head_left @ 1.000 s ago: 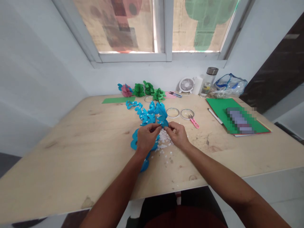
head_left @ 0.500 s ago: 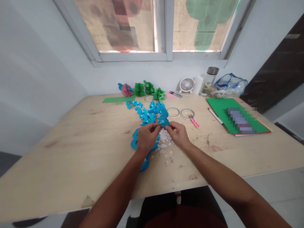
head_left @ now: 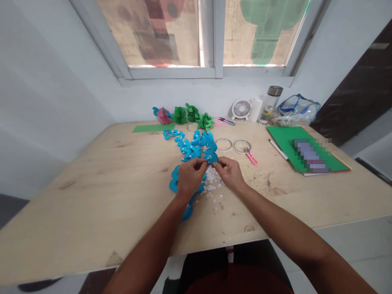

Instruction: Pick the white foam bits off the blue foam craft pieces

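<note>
My left hand (head_left: 190, 177) and my right hand (head_left: 230, 173) meet at the middle of the wooden table (head_left: 101, 192), fingertips pinched together on a blue paper cut-out (head_left: 211, 157). More blue paper shapes (head_left: 191, 148) lie just beyond the hands, and others (head_left: 173, 183) show under my left hand. Small white paper scraps (head_left: 212, 183) are scattered between and below the hands.
Green and pink paper flowers (head_left: 186, 115) sit at the back by the wall. Two clear rings (head_left: 232, 145), pink scissors (head_left: 251, 157), a green sheet stack (head_left: 286, 143), a pen (head_left: 277, 149), a small fan (head_left: 241, 109), a bottle (head_left: 269, 104) and a plastic bag (head_left: 295, 111) are on the right.
</note>
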The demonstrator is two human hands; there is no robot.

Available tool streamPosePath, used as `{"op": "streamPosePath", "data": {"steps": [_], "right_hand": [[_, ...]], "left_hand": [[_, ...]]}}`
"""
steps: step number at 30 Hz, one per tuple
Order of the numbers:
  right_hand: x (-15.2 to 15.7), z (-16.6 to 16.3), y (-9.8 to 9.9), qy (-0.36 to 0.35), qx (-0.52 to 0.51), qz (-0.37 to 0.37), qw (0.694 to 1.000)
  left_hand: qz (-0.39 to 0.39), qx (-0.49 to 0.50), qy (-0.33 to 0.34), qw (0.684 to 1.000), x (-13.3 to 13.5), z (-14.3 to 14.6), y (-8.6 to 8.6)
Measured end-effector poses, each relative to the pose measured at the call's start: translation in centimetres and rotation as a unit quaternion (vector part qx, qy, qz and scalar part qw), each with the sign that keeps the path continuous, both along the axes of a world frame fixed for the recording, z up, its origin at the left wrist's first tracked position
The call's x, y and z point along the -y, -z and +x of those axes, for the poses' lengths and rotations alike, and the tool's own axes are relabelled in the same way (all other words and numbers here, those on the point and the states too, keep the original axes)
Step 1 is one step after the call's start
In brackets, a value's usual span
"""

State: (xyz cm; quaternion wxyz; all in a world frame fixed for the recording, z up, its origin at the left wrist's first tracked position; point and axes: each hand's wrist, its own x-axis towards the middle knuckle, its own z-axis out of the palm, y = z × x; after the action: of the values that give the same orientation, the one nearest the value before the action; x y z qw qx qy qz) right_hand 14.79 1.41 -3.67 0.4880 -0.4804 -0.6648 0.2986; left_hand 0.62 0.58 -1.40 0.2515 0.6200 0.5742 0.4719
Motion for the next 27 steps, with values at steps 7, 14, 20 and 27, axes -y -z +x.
{"op": "streamPosePath", "data": {"steps": [7,14,20,27], "right_hand": [[-0.2,0.1,0.3,0.028,-0.021,-0.023,0.999],[0.0,0.0,0.1,0.047,0.027,0.012,0.998],[0.2,-0.1,0.1,0.054,0.057,0.051,0.996],[0.3,-0.2,0.2,0.047,0.086,0.067,0.993]], "left_hand": [[0.070,-0.071,-0.026,0.995,0.4,0.2,-0.1],[0.159,-0.183,0.000,0.970,0.2,0.1,0.7],[0.177,-0.244,-0.001,0.954,-0.1,0.1,1.1],[0.166,-0.254,0.001,0.953,-0.1,0.2,0.9]]}}
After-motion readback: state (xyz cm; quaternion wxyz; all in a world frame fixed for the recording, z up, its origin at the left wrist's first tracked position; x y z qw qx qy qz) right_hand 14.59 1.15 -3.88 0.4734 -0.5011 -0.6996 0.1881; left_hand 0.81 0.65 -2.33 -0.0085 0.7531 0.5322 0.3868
